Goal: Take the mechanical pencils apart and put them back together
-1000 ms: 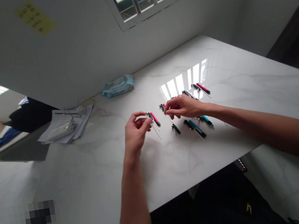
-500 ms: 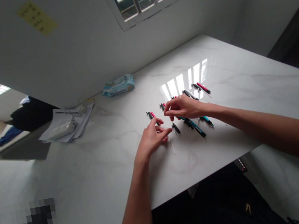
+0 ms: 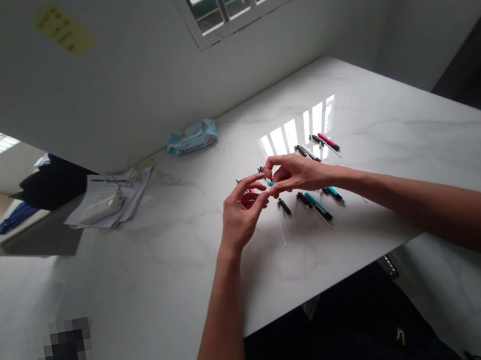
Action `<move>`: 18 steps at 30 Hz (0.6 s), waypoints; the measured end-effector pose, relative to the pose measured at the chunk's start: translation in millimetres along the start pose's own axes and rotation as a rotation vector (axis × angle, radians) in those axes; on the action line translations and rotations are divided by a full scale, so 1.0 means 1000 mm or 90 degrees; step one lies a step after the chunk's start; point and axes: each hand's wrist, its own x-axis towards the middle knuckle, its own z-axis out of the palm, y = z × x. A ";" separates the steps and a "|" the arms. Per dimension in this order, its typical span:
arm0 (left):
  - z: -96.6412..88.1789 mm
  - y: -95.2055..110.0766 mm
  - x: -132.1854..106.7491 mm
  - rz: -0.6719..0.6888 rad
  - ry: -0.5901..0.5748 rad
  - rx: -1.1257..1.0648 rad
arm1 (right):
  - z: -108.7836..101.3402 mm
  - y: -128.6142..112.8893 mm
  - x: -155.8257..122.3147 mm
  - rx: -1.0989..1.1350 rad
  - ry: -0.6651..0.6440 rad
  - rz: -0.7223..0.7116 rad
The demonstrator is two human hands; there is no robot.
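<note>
Pinching a small teal pen part point(image 3: 271, 183) in the closed fingers of the right hand point(image 3: 297, 172), just above the table point(image 3: 147, 281), mid-scene. Fingers of the left hand point(image 3: 241, 213) curled against it; hard to tell whether gripping. Easy to fumble with so slight a hold: could drop among the loose pens point(image 3: 317, 205) just below, or knock the thin refill point(image 3: 282, 228) toward the near edge.
</note>
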 end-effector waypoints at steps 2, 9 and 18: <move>0.003 0.000 -0.001 0.020 -0.012 -0.022 | 0.000 0.001 0.000 0.047 -0.029 0.018; 0.005 -0.006 -0.001 0.023 0.006 -0.020 | 0.000 -0.003 0.000 0.095 -0.084 0.049; 0.005 -0.006 0.000 0.018 -0.001 -0.034 | -0.001 -0.005 -0.001 0.073 -0.115 0.061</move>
